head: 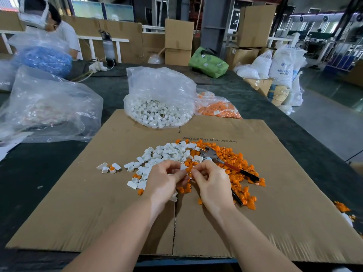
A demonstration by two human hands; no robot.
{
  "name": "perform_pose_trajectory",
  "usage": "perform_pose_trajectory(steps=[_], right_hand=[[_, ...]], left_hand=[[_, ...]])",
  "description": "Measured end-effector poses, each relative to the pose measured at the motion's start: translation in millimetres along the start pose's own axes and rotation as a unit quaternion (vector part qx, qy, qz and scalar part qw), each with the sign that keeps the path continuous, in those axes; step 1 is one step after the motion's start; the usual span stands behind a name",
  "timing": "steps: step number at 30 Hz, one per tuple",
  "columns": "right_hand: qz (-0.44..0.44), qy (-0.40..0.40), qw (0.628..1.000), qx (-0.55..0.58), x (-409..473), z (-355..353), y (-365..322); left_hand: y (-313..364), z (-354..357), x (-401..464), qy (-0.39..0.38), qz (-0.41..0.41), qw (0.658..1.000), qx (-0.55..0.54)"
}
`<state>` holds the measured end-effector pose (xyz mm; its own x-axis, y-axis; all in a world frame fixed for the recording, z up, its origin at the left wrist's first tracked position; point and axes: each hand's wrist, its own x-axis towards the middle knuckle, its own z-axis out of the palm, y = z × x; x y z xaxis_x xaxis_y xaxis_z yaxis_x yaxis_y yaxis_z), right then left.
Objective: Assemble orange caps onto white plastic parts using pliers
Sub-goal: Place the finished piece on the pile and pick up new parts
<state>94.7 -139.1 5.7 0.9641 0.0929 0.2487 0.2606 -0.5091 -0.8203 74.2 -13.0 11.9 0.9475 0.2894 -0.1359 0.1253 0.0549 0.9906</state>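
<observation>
My left hand [164,178] pinches a white plastic part [183,167] at its fingertips. My right hand [211,180] pinches an orange cap [189,169] right against that part. Both hands hover over a flat cardboard sheet [98,203]. Beyond them lies a heap of white parts [167,154], with a heap of orange caps [235,165] to the right. The pliers [225,161] lie on the orange heap, jaws toward the far left, dark handles toward me. A few finished pieces [109,167] sit apart at the left.
A clear bag of white parts [157,101] and a bag of orange caps [218,108] stand behind the cardboard. More plastic bags [49,107] lie at the left, where another person [49,22] works. Cardboard boxes [177,42] and white sacks [282,65] stand beyond the dark table.
</observation>
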Motion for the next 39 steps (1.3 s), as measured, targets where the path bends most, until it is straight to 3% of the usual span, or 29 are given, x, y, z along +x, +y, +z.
perform_pose_trajectory(steps=[8, 16, 25, 31, 39], right_hand=[[-0.059, 0.012, 0.993, -0.097, -6, 4, -2], [-0.099, 0.012, 0.988, -0.116, -11, 4, -3], [-0.096, -0.041, 0.994, -0.014, -5, -12, -3], [-0.148, -0.083, 0.985, -0.039, 3, -20, -7], [-0.160, -0.074, 0.983, -0.045, 1, -19, -4]], left_hand=[[0, 1, -3, 0.002, -0.031, 0.998, -0.060], [-1, 5, -7, 0.012, 0.013, 1.000, -0.024], [0, -1, -5, 0.005, -0.024, 0.996, -0.090], [1, -2, -4, -0.015, -0.041, 0.995, -0.089], [1, 0, -5, -0.021, -0.046, 0.995, -0.081]])
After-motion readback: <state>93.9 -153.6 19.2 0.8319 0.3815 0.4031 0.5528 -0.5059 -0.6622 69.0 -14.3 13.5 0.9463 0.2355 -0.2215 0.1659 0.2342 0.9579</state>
